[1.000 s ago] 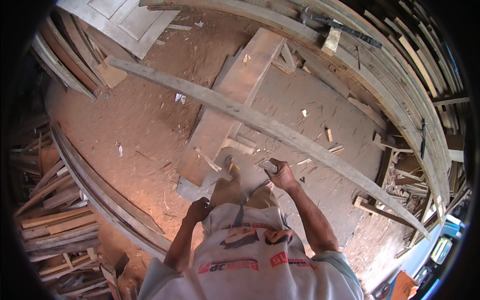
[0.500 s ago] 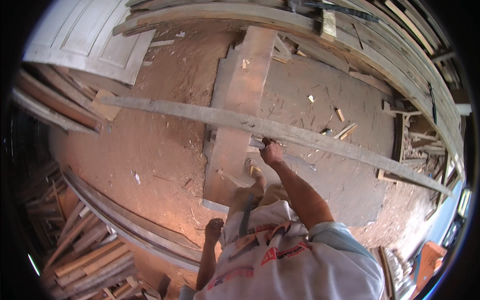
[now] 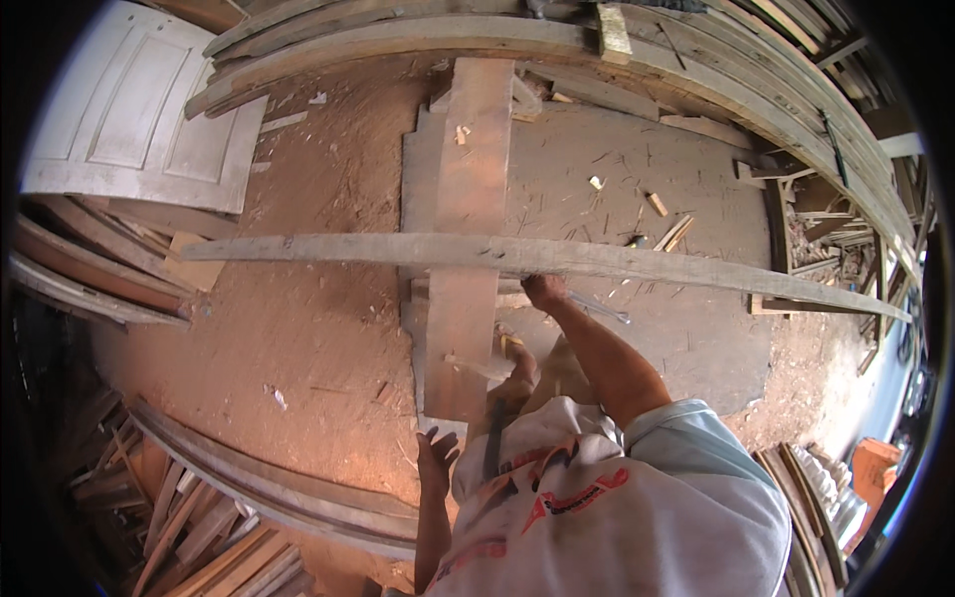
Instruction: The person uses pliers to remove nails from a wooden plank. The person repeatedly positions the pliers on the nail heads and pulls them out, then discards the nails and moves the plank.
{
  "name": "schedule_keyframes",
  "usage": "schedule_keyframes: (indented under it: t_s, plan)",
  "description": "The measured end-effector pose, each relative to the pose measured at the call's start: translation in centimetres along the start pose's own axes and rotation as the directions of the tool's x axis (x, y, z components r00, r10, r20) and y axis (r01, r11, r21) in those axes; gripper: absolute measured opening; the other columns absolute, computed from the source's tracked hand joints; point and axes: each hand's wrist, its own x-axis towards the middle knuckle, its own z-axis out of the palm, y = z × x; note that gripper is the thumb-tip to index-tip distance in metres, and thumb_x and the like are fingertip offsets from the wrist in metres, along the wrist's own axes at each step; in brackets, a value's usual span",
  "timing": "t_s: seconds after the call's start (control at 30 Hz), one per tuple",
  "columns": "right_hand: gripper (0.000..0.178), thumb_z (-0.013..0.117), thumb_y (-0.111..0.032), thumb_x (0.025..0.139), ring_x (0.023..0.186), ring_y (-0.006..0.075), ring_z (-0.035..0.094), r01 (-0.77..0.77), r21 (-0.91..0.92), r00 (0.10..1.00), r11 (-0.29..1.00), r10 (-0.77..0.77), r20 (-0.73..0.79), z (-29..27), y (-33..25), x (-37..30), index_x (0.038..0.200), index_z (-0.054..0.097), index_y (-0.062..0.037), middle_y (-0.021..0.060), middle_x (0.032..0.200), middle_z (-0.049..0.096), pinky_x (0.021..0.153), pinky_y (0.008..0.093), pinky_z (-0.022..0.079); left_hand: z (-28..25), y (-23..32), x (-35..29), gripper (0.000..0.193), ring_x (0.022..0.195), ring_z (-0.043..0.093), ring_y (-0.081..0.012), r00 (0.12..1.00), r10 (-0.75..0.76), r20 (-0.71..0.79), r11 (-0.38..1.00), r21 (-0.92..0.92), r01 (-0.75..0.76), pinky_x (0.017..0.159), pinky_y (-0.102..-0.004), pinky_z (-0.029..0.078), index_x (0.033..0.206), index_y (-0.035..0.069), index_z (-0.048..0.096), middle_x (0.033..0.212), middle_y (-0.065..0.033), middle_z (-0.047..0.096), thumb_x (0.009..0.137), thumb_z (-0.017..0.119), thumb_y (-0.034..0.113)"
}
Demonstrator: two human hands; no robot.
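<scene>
A long grey wooden beam [image 3: 587,257] runs across in front of me, over a wide reddish-brown plank [image 3: 468,338]. At the near edge of the beam, just right of the plank, is my right hand [image 3: 544,292], its fingers closed. The beam partly covers the fingers, so what they grip I cannot make out. A thin grey metal bar [image 3: 599,308] shows to the right of this hand; whether the hand holds it is unclear. Down by my left side my left hand [image 3: 436,460] holds nothing, its fingers spread.
Long timbers [image 3: 398,42] lie stacked along the far side and curve round to the right. A white panelled door [image 3: 149,104] lies far left. Offcuts [image 3: 676,234] and chips litter the grey sheet [image 3: 637,368] underfoot. Scrap wood [image 3: 199,507] is piled near left.
My left hand has gone from closed to spread fingers. My right hand stays at the beam, and the pale piece beside its fingers is now mostly hidden. The view has turned slightly.
</scene>
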Motion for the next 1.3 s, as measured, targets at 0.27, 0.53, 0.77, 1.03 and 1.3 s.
schedule_keyframes:
  t_s: [0.27,0.53,0.77,1.03,1.3]
  plan:
    - [0.033,0.049,-0.026,0.098,0.116,0.0393,0.068,0.144,-0.063,0.987,0.988,-0.139,0.084,-2.0,-1.5,-2.4,0.107,0.075,-0.0077,0.0239,0.114,0.073,0.101,0.0541,0.05,3.4,0.2,5.5,0.066,0.136,0.05,-0.0322,0.925,0.36,0.119,0.921,0.111,-0.373,0.116,-0.0441,0.041,0.153,-0.003,0.032,0.153,-0.0156,0.047,0.113,0.032,0.048]
    - [0.029,0.054,-0.02,0.094,0.114,0.0395,0.069,0.135,-0.028,0.991,0.99,-0.136,-0.011,1.0,-0.5,-2.8,0.116,0.068,-0.0074,0.023,0.11,0.073,0.103,0.0554,0.048,6.6,5.2,2.2,0.066,0.139,0.048,-0.0314,0.973,0.11,0.202,0.862,-0.507,0.007,0.116,-0.0433,0.041,0.155,0.001,0.035,0.15,-0.0141,0.052,0.113,0.024,0.05]
    - [0.027,0.056,-0.023,0.096,0.11,0.0409,0.068,0.25,0.039,0.966,0.967,-0.252,0.059,1.0,-0.6,-6.2,0.118,0.059,-0.0079,0.0211,0.115,0.071,0.104,0.0563,0.046,7.0,4.6,3.0,0.075,0.133,0.056,-0.0373,0.974,0.227,0.021,0.877,-0.439,-0.195,0.111,-0.0494,0.045,0.148,-0.013,0.036,0.148,-0.0224,0.053,0.099,0.07,0.034]
    - [0.036,0.054,-0.022,0.098,0.134,0.0342,0.056,-0.001,0.066,0.999,0.998,-0.003,0.049,1.5,-1.9,-6.0,0.132,0.057,-0.0101,0.0168,0.133,0.063,0.115,0.0597,0.034,9.1,6.5,1.6,0.063,0.116,0.065,-0.0369,0.979,0.201,0.039,0.858,-0.49,-0.157,0.103,-0.0457,0.052,0.137,-0.01,0.048,0.13,-0.0213,0.062,0.096,0.075,0.03]
    - [0.04,0.042,-0.019,0.105,0.136,0.0322,0.056,-0.002,0.036,1.0,0.999,0.002,-0.013,3.2,-1.5,-3.8,0.143,0.053,-0.0112,0.0153,0.142,0.061,0.118,0.0549,0.034,7.7,6.4,2.6,0.04,0.117,0.067,-0.0307,0.915,0.399,0.058,0.896,0.186,-0.403,0.093,-0.0422,0.059,0.129,-0.001,0.061,0.132,-0.0174,0.065,0.099,0.065,0.025]
